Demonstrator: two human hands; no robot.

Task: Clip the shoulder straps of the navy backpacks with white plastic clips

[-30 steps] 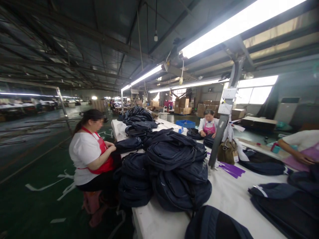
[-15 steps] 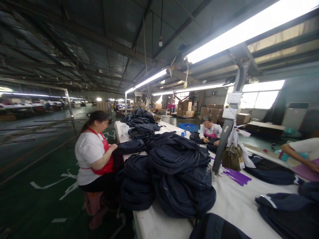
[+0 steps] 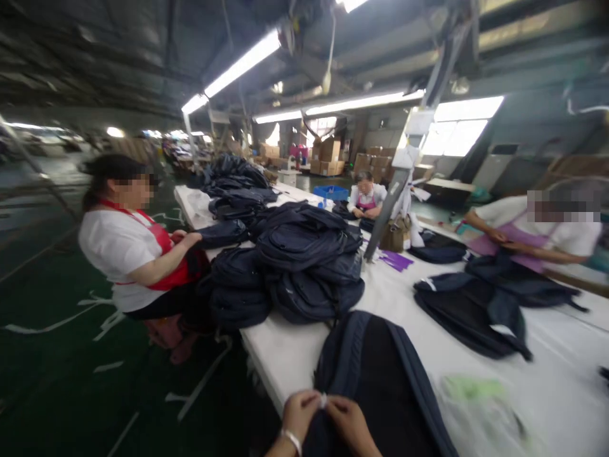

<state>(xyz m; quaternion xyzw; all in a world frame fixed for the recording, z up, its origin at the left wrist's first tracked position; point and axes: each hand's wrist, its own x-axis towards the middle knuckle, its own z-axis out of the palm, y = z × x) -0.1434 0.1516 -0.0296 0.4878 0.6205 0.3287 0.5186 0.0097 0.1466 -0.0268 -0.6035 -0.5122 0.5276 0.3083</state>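
At the bottom of the view, my left hand (image 3: pixel 301 411) and my right hand (image 3: pixel 347 420) meet fingertip to fingertip. Both pinch a small white piece (image 3: pixel 323 400), too small to make out exactly. Directly under and beyond them lies a dark navy backpack (image 3: pixel 385 368) on the white table (image 3: pixel 271 355), its black panel facing up. A pale band circles my left wrist. The hands are at the near left side of the backpack, and its lower part runs out of view.
A heap of navy backpacks (image 3: pixel 304 241) stands ahead. Co-workers sit left in a red apron (image 3: pixel 162 241), at the far side (image 3: pixel 368 200) and right (image 3: pixel 518 228). A slanted post (image 3: pixel 387 209) rises from the table. Clear plastic (image 3: pixel 480 406) lies right, near more backpacks (image 3: pixel 471 311).
The view has tilted down and turned right. My hands, out of sight before, now show at the bottom with the white piece. More of the near backpack and the right-hand co-worker shows.
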